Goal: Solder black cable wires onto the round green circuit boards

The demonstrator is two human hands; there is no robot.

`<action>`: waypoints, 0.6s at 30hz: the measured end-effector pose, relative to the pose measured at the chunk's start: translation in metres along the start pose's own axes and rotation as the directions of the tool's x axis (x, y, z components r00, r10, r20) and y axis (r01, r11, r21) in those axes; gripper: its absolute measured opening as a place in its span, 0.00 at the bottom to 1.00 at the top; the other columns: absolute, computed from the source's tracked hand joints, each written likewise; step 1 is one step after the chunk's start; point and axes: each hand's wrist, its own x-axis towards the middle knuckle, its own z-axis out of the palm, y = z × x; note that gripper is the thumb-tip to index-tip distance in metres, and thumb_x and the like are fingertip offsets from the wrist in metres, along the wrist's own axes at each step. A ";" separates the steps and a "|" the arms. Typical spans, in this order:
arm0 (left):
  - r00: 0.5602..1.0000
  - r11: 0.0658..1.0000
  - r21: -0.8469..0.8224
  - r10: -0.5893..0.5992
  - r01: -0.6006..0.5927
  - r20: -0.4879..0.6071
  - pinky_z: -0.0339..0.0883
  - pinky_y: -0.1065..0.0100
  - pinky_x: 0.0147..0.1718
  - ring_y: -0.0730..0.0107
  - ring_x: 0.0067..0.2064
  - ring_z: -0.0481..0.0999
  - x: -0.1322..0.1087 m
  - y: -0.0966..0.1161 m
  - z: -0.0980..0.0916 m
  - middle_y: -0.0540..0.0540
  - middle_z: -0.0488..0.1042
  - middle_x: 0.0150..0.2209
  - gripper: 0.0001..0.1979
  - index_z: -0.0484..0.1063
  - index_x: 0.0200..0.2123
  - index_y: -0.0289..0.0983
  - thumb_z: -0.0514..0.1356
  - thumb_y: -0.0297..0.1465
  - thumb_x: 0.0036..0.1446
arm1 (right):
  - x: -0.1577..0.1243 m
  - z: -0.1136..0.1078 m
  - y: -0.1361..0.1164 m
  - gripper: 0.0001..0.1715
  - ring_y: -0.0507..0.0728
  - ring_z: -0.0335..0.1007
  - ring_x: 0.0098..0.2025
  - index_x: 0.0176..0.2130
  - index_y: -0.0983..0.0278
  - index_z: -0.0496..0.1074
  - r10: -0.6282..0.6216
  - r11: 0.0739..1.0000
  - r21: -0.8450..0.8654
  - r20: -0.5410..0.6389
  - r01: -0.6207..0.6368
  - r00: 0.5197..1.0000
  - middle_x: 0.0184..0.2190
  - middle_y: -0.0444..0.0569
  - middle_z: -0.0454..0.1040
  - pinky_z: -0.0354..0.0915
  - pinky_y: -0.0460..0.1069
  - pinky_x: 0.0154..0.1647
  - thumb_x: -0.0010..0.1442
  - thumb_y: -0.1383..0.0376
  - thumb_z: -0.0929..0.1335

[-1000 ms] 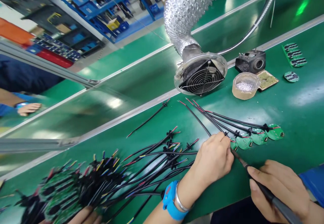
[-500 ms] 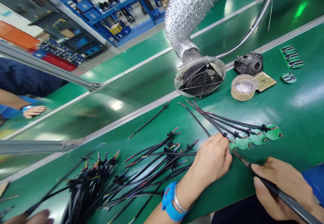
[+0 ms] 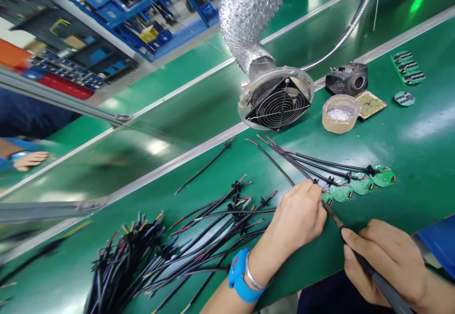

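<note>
Left hand (image 3: 302, 207), mine, one: fingers drawn in together at the near end of a row of boards; whether they clamp board or cable, I cannot tell. Remaining items, from the left:

Dense bundle of black-sheathed cables with coloured wire tips (image 3: 121, 262), one: lying on the glossy green surface (image 3: 419, 153).

Loose black cables with red, yellow and blue ends (image 3: 213, 238), several: some reach my left forearm. Hazard: a shift of that arm could snag and drag them.

Small round green circuit board (image 3: 326, 197), one: leftmost of four, partly hidden by my left hand. Hazard: should my fingers slacken, it could skid under the tip.

Three more round green circuit boards (image 3: 362, 184): lined up just beside it, cables lying over them. Hazard: a nudge to one could jog its neighbour.

Slim black-handled tool with a metal tip (image 3: 369, 269), one: tip at that leftmost board, contact unclear. Hazard: an overshoot could scratch the board or jab my fingers.

Right hand (image 3: 387, 262), mine, one: clamped round the tool's handle.
</note>
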 end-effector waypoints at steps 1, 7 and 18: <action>1.000 1.000 0.000 0.002 -0.002 -0.001 0.63 0.65 0.32 0.65 0.31 0.67 0.000 0.000 0.000 0.48 0.66 0.30 0.05 0.65 0.30 0.39 0.54 0.23 0.56 | 0.000 0.000 0.000 0.09 0.52 0.63 0.24 0.41 0.70 0.71 -0.005 1.000 -0.007 0.005 0.005 1.000 0.22 0.46 0.70 0.62 0.48 0.24 0.58 0.76 0.66; 1.000 1.000 -0.010 0.004 -0.004 0.002 0.63 0.65 0.32 0.65 0.32 0.68 0.000 -0.001 0.001 0.49 0.66 0.30 0.05 0.65 0.30 0.39 0.54 0.24 0.56 | 0.004 -0.012 0.000 0.11 0.51 0.64 0.23 0.43 0.66 0.70 0.047 0.999 0.000 -0.016 -0.047 0.999 0.21 0.43 0.70 0.65 0.48 0.25 0.59 0.74 0.65; 0.998 0.999 0.028 -0.017 0.015 0.065 0.64 0.64 0.33 0.64 0.33 0.70 -0.002 0.001 -0.008 0.48 0.69 0.32 0.05 0.67 0.31 0.38 0.54 0.24 0.59 | -0.004 -0.016 0.009 0.13 0.52 0.68 0.24 0.42 0.65 0.70 0.117 0.987 0.115 -0.036 -0.113 0.992 0.24 0.43 0.70 0.68 0.49 0.27 0.56 0.75 0.65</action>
